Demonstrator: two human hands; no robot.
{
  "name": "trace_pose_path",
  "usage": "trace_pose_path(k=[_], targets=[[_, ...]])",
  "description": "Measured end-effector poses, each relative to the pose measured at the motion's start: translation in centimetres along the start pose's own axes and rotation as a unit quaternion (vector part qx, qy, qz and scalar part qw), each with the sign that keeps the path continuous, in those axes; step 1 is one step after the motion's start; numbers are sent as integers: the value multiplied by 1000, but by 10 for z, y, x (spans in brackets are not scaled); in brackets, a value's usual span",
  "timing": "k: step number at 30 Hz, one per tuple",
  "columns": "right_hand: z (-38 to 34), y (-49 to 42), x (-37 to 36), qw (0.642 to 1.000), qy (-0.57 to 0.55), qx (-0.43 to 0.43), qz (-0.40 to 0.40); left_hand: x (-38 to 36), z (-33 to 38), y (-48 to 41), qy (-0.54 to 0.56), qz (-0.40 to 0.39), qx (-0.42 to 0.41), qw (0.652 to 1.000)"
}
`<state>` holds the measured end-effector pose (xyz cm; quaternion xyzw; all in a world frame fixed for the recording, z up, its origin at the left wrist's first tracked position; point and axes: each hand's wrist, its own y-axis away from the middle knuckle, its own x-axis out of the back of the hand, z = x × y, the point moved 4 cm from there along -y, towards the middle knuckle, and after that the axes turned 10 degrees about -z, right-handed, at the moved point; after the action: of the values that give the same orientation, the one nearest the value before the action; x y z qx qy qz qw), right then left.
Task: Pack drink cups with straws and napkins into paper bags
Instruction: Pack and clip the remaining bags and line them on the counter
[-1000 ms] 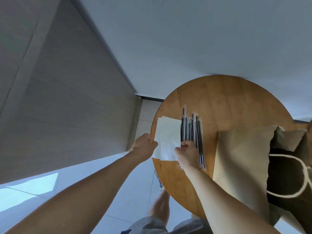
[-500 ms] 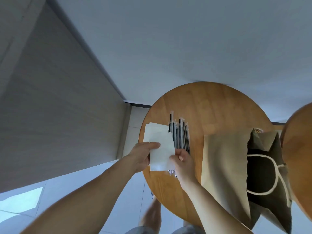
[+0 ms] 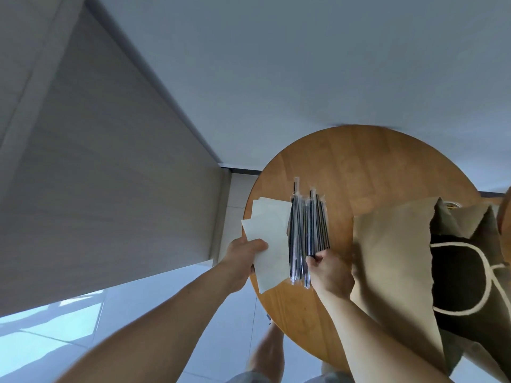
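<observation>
Your left hand (image 3: 243, 255) pinched a napkin (image 3: 272, 250) just lifted off the stack (image 3: 272, 210) at the table's (image 3: 359, 161) left edge, and your right hand (image 3: 329, 269) had shifted to grip the wrapped straws (image 3: 307, 225) beside it, ready for the paper bag (image 3: 392, 258) at the right edge.

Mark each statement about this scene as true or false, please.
The left hand holds a white napkin. True.
The straws are inside the paper bag. False: they lie on the table, outside it.
The table is square. False: it is round.
The right hand grips some straws. True.
The paper bag has a white cord handle. True.
</observation>
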<state>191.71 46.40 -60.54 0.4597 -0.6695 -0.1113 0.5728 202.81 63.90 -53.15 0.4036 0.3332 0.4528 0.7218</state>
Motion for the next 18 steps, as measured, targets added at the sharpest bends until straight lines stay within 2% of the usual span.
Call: trace_pose_path(k=[4,11,14,18], targets=[[-2,0,2,1000,16,-11,-9,-3,-4,3,-23,0,1,1000],[-2,9,14,995,-91,-29,-7,-12,3,8,-59,1,-13,998],[-15,26,33,990,-143,8,14,-21,16,15,-89,8,-37,995],[-45,62,64,965,-222,135,14,-39,44,32,-141,3,-82,987]])
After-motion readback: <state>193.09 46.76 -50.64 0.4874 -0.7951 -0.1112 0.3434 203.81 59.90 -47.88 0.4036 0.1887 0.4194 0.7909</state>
